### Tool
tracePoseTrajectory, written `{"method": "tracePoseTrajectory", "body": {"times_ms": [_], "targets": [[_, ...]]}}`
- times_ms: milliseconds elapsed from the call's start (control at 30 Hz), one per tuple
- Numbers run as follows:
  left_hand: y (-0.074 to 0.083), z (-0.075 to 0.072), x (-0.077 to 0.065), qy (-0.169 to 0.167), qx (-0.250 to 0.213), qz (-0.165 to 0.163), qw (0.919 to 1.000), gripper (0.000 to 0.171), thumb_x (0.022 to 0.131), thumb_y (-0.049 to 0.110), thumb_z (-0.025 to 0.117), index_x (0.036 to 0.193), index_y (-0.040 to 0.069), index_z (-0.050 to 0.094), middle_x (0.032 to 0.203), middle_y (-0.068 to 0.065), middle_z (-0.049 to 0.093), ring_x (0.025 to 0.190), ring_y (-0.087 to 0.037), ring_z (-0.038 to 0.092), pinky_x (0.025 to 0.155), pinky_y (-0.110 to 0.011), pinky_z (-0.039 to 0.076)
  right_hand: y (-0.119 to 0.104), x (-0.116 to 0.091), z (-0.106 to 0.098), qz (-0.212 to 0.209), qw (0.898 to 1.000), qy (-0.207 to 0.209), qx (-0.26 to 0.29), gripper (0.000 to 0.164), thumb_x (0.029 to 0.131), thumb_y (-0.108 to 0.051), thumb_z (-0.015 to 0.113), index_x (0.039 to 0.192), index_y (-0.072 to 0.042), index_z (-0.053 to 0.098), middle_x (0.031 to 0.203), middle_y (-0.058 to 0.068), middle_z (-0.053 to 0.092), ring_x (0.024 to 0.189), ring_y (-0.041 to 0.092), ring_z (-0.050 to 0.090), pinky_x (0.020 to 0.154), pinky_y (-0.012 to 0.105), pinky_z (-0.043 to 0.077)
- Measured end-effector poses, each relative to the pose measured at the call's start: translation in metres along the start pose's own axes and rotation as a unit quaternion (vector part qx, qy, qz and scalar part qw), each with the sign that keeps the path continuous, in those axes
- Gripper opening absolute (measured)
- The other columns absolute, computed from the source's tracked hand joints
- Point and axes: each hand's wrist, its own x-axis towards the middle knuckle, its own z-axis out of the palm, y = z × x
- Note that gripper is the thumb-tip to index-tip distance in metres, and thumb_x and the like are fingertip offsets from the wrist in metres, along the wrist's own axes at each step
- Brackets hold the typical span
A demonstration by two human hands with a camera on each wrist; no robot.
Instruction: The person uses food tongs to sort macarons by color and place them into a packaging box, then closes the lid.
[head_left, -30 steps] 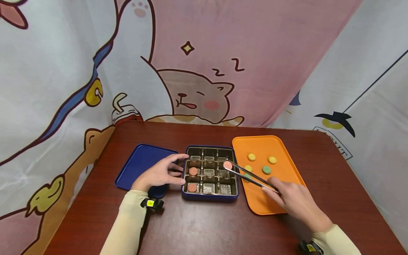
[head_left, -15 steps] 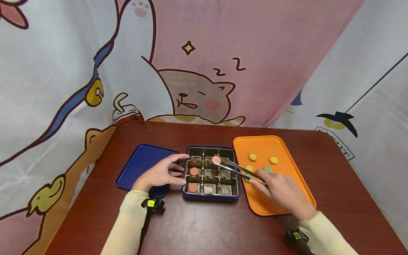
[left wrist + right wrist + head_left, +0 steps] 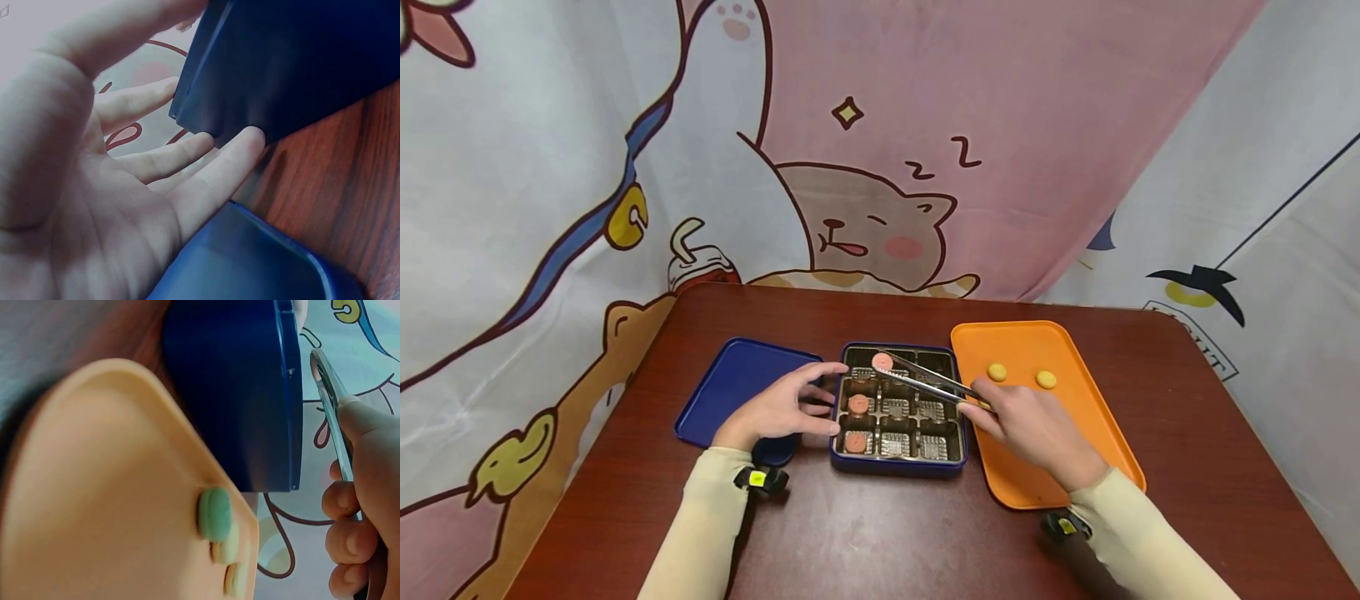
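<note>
My right hand point(image 3: 1037, 429) grips metal tongs point(image 3: 928, 387), whose tips pinch a pink macaron point(image 3: 882, 362) over the back row of a blue box point(image 3: 898, 469). A dark divided insert fills the box. Two other pink macarons sit in its left column, one in the middle compartment point(image 3: 858, 404) and one in the front compartment point(image 3: 855, 442). Along the box's left side, my left hand point(image 3: 778, 410) has its fingers spread, thumb and fingertips at the wall. In the left wrist view those fingers point(image 3: 219, 169) touch the dark blue wall without curling round it.
Right of the box lies an orange tray point(image 3: 1018, 493) with yellow macarons point(image 3: 997, 372) on it. A green macaron point(image 3: 214, 514) shows there in the right wrist view. A flat blue lid point(image 3: 722, 387) rests on the table point(image 3: 850, 533) at left, partly under my left forearm.
My right hand has carried the tongs and pink macaron leftward and back, from the box's right column toward its back left. It now covers the green macarons in the head view. The left hand stays.
</note>
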Motion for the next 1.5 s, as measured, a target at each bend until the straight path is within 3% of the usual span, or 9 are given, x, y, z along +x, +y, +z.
{"method": "tracePoseTrajectory", "body": {"times_ms": [333,867,1500], "targets": [[0.000,0.002,0.000,0.001,-0.002,-0.001,1.0000,0.089,0.085,0.012,0.090,0.160,0.017,0.043,0.164,-0.012,0.035,0.128,-0.036,0.062,0.105,-0.053,0.055,-0.007,0.016,0.006,-0.008,1.000,-0.004,-0.023,0.038,0.102,-0.048,0.068,0.085,-0.018,0.053,0.061,-0.007,0.032,0.042,0.010,0.031,0.037,0.026,0.024],[0.001,0.000,0.000,0.000,-0.004,-0.005,1.0000,0.090,0.084,0.014,0.091,0.160,0.015,0.043,0.164,-0.012,0.035,0.128,-0.036,0.061,0.105,-0.050,0.055,-0.008,0.022,0.006,-0.007,1.000,-0.006,-0.023,0.035,0.101,-0.046,0.069,0.089,-0.017,0.055,0.058,-0.005,0.034,0.051,0.016,0.042,0.036,0.028,0.028],[0.000,0.000,0.000,0.000,0.001,-0.001,1.0000,0.088,0.085,0.012,0.090,0.160,0.016,0.044,0.164,-0.012,0.036,0.127,-0.036,0.062,0.105,-0.051,0.055,-0.010,0.021,0.007,-0.018,1.000,0.002,-0.019,0.035,0.101,-0.044,0.069,0.087,-0.016,0.053,0.057,-0.008,0.031,0.045,0.012,0.035,0.036,0.027,0.027]]}}
